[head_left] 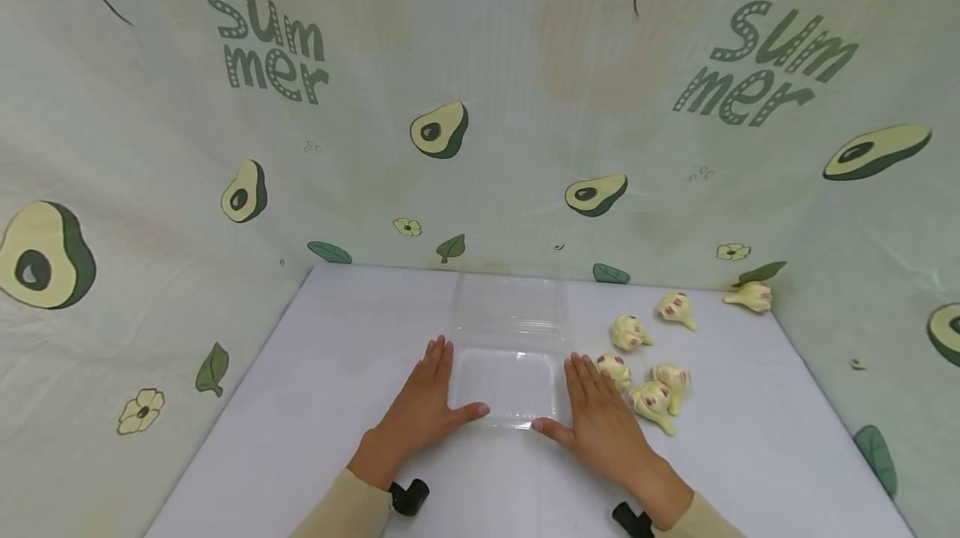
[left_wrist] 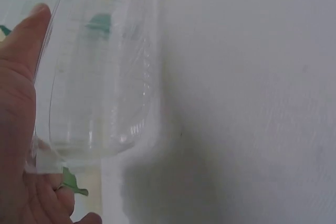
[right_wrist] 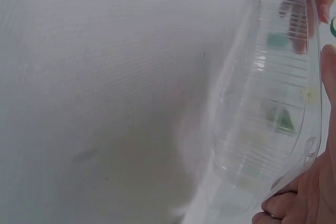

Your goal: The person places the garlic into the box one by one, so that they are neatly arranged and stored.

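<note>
A clear plastic clamshell box (head_left: 508, 388) sits on the table with its lid (head_left: 510, 303) folded back, away from me. My left hand (head_left: 420, 409) lies along the box's left side, fingers straight and thumb stretched over the near left corner. Along the right side runs my right hand (head_left: 603, 430), also with straight fingers, its thumb at the near right corner. Both wrist views show the transparent side wall of the box (left_wrist: 100, 87) close beside the hands. One garlic bulb (head_left: 615, 370) lies right by my right fingers, partly hidden behind them.
More garlic bulbs lie on the right: a pair close together (head_left: 651, 401), (head_left: 672, 380), others farther back (head_left: 628, 332), (head_left: 677, 308), and one at the far right edge (head_left: 750, 296). A printed cloth (head_left: 510, 47) walls the white table (head_left: 360, 338) at the back and sides.
</note>
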Demonstrator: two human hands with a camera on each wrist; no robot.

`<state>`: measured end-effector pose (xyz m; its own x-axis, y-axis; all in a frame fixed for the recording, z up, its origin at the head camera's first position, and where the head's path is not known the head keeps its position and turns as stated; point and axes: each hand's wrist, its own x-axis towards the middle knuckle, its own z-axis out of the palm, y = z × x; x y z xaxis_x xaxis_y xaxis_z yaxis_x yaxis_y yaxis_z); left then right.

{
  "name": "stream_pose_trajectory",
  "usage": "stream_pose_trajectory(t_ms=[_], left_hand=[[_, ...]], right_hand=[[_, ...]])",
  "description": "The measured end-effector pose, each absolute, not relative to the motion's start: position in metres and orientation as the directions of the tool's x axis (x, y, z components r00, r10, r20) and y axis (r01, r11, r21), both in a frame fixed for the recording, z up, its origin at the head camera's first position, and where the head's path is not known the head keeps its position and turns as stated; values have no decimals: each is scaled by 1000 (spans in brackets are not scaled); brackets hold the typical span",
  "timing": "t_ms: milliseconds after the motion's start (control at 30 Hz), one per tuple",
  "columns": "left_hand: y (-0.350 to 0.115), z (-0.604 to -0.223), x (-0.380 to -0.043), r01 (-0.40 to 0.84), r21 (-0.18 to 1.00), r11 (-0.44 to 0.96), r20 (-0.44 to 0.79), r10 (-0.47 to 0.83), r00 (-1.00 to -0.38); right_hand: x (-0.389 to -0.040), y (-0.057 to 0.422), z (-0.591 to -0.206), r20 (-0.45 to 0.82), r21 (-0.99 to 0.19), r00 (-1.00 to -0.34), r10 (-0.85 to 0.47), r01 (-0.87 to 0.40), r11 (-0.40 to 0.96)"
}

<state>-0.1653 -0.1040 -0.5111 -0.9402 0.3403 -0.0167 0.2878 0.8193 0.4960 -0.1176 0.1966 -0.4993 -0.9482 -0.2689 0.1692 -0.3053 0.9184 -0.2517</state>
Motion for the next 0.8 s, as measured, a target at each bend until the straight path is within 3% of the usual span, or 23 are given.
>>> stream_pose_trajectory(t_ms=[233,467,800], left_hand=[[-125,-506,-173,151,693,705,-148,344,-927],[-139,-502,-183,-15,920,393,-173,371,-912],[-147,-497,-188,-224,958,179,-279,406,-870]], right_hand=[[-120,197,-499,156,-256,-952,-263,-296,920],[-120,197,-500,157,-264,-952,-262,-296,918],[-121,197,-503,160,-263,-952,-260,-295,919]])
